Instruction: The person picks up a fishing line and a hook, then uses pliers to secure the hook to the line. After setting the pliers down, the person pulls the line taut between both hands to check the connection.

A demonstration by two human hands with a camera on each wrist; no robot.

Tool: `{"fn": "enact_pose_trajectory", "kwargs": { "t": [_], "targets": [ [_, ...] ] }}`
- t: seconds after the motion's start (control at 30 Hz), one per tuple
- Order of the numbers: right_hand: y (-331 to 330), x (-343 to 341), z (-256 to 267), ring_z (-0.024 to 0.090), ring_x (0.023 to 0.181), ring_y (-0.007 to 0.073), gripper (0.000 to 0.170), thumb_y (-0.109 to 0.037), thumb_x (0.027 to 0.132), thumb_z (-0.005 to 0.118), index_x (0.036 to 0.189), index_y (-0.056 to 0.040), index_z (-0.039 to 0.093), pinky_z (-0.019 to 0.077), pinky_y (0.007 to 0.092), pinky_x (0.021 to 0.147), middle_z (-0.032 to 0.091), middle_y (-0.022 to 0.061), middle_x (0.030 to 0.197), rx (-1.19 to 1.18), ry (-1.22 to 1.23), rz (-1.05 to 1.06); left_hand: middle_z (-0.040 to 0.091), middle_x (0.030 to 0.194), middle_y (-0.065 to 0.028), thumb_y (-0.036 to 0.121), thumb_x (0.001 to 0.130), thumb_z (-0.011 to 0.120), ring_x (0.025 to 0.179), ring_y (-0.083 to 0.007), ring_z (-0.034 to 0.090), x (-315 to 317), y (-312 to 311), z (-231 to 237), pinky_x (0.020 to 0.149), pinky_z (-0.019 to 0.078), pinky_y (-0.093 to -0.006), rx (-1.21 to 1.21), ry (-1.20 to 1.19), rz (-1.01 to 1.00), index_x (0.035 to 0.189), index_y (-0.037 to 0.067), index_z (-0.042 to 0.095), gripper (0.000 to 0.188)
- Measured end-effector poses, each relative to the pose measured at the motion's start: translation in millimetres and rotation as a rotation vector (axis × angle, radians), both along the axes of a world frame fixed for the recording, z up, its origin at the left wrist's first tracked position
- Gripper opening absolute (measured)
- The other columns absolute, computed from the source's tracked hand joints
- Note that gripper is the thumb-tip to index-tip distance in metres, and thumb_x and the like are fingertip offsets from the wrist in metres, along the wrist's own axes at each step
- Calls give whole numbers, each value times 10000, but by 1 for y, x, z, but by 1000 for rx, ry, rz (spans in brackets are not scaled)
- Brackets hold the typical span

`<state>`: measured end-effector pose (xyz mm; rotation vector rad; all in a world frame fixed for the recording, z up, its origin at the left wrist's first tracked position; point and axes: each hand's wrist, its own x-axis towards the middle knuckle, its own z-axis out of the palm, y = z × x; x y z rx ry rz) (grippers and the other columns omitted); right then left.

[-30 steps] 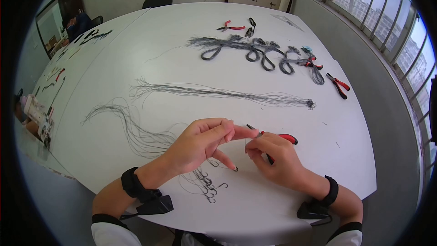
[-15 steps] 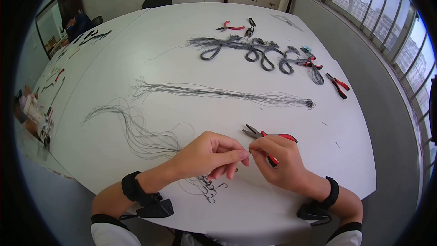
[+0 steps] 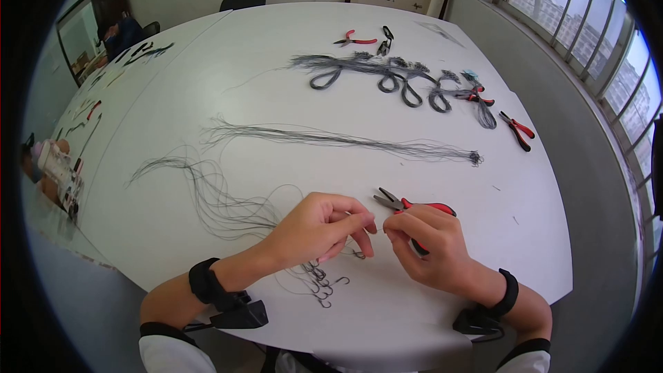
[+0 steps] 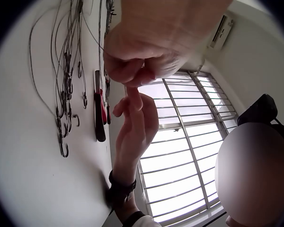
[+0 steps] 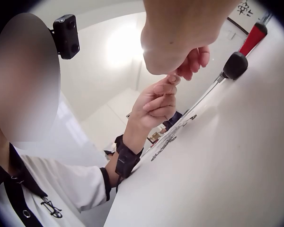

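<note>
In the head view my left hand (image 3: pixel 321 229) is at the middle of the table's near side, thumb and fingertips pinched on a fine dark fishing line. The left wrist view shows a strand running from the fish hooks (image 4: pixel 66 101) up to this hand. My right hand (image 3: pixel 431 245) faces it, a small gap away, with thumb and forefinger pinched together at the line; the pinched part is too small to make out. A bunch of fish hooks (image 3: pixel 319 283) on thin lines (image 3: pixel 228 211) lies beneath and beside my left hand. Red-handled pliers (image 3: pixel 395 202) lie partly hidden behind my right hand.
Farther off lies a straight bundle of lines (image 3: pixel 331 139) with hooks at its right end. Looped line bundles (image 3: pixel 407 90) rest beyond it. More pliers (image 3: pixel 518 131) lie at the right, others (image 3: pixel 356 39) at the back. Tools (image 3: pixel 86 135) lie far left.
My left hand came down from a raised pose with its forefinger reaching to the right hand, met the right fingertips, and now sits slightly apart from them. The right hand stays nearly in place.
</note>
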<state>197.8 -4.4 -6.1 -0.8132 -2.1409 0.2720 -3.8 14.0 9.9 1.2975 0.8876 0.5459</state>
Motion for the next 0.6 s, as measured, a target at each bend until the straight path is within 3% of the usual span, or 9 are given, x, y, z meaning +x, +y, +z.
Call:
{"fn": "enact_pose_trajectory", "kwargs": {
  "t": [0.07, 0.13, 0.17, 0.23, 0.47, 0.6],
  "targets": [
    [0, 1, 0, 510, 520, 229, 119, 44, 706, 610, 793, -27, 569, 405, 313, 476, 520, 75, 625, 1, -26, 4, 653, 702, -121, 152, 939, 472, 381, -39, 407, 1, -1, 0, 372, 322, -168, 7, 27, -38, 907, -50, 616, 250],
    [1, 0, 0, 511, 521, 226, 119, 46, 707, 607, 792, -27, 568, 411, 311, 480, 518, 72, 624, 6, -18, -38, 632, 667, -98, 155, 927, 498, 558, -107, 619, 3, -4, 2, 429, 460, -205, -82, 2, -43, 886, -53, 623, 246],
    [1, 0, 1, 511, 521, 226, 119, 46, 707, 607, 792, -27, 568, 411, 311, 480, 518, 72, 624, 6, -17, -39, 632, 667, -98, 155, 927, 498, 558, -107, 619, 3, -4, 1, 429, 460, -205, -82, 2, -44, 886, -53, 623, 246],
    [1, 0, 2, 509, 522, 223, 118, 48, 710, 604, 794, -28, 567, 412, 313, 479, 508, 69, 615, -12, 1, -29, 594, 644, -67, 147, 928, 495, 761, -169, 669, 1, -3, -2, 528, 553, -271, -165, -181, -60, 874, -63, 620, 250],
    [0, 3, 0, 513, 533, 215, 124, 43, 711, 606, 801, -31, 564, 412, 312, 484, 513, 66, 618, 24, 15, -70, 522, 658, -40, 164, 935, 481, 977, -222, 622, -5, 3, -13, 563, 576, -323, -231, -274, -71, 858, -53, 623, 270],
    [2, 5, -3, 507, 527, 211, 127, 53, 712, 596, 800, -31, 557, 401, 307, 478, 513, 66, 616, -27, 37, -116, 609, 759, -108, 190, 947, 457, 779, -183, 653, -2, -1, -5, 513, 555, -281, -178, -341, -117, 830, -12, 589, 268]
  ]
}}
